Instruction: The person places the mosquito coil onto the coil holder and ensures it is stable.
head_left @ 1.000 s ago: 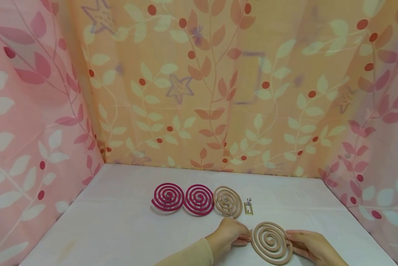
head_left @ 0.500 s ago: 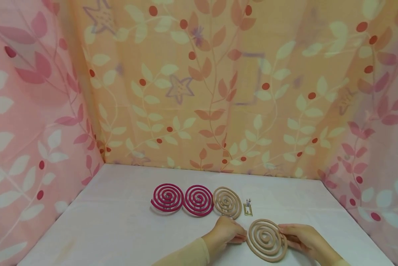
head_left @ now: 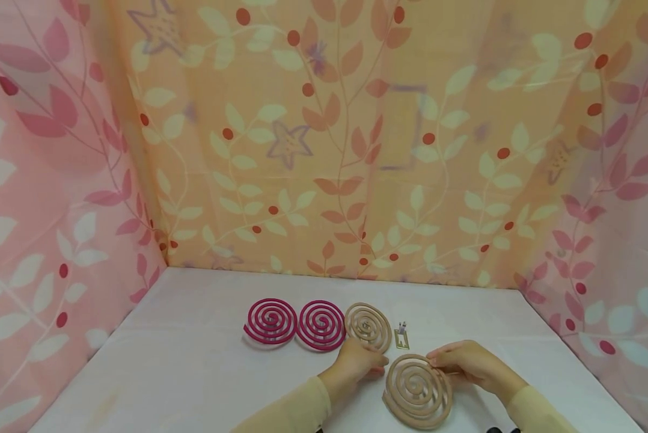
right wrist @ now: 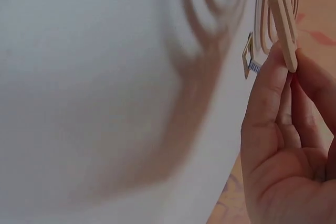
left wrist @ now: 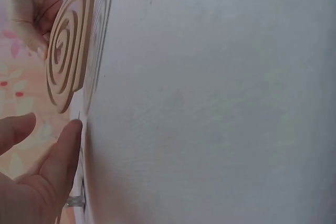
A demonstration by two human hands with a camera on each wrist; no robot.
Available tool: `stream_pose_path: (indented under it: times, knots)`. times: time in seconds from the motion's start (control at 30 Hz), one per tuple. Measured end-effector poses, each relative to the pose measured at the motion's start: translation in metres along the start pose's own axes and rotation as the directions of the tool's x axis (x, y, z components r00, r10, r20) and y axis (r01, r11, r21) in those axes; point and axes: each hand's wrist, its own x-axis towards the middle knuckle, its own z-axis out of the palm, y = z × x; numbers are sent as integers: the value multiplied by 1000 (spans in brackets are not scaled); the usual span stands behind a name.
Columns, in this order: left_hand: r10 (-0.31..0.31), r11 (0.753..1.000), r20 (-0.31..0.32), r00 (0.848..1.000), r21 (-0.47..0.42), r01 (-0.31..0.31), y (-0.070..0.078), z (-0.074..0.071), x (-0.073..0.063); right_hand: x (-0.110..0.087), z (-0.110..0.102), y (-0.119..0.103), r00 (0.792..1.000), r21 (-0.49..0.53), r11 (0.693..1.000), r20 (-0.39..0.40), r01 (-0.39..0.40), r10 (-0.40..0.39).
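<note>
My right hand (head_left: 472, 364) pinches a tan mosquito coil (head_left: 415, 385) by its edge, thumb on one side and fingers on the other, as the right wrist view shows. The coil hangs tilted over the table and casts a shadow there. Left of it is my left hand (head_left: 353, 365), its thumb and fingers spread apart with a gap to the held coil in the left wrist view. That hand overlaps the lower edge of a second tan coil (head_left: 367, 325) in the head view. A small metal coil stand (head_left: 402, 344) with upright prongs lies bare to that coil's right.
Two dark pink coils (head_left: 272, 322) sit side by side, raised a little, at the left end of the row. The white table (head_left: 194, 361) ends at a flowered cloth backdrop (head_left: 324, 180), with pink cloth walls (head_left: 59, 240) at the sides.
The right hand has carried the held coil leftward and turned it so its outer end points lower left. The left hand has let go of the coil's edge and shifted slightly left and up.
</note>
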Motion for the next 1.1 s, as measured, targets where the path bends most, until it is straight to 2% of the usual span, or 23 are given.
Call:
stream_pose_path:
  times: [0.17, 0.37, 0.57, 0.77, 0.97, 1.1]
  knots:
    - [-24, 1000, 50, 998, -13, 24, -4, -3, 0, 7, 9, -3, 999, -3, 1000, 45, 9, -9]
    - [-18, 1000, 61, 998, -7, 18, -5, -3, 0, 14, 14, -5, 997, -24, 1000, 78, 20, -18]
    - [-43, 999, 98, 994, 29, 40, -4, -3, -1, 19, 18, -11, 996, -78, 997, 88, 19, -12]
    - [-55, 998, 110, 992, 14, 53, -3, -4, -1, 20, 20, -16, 997, -98, 995, 73, 27, -20]
    - [-35, 999, 88, 996, -6, 36, 0, -5, -1, 18, 20, -13, 1000, -102, 994, -4, 30, -30]
    - [-35, 998, 55, 998, -50, 37, -4, -7, 1, 13, 18, -8, 998, -39, 999, -51, 32, -34]
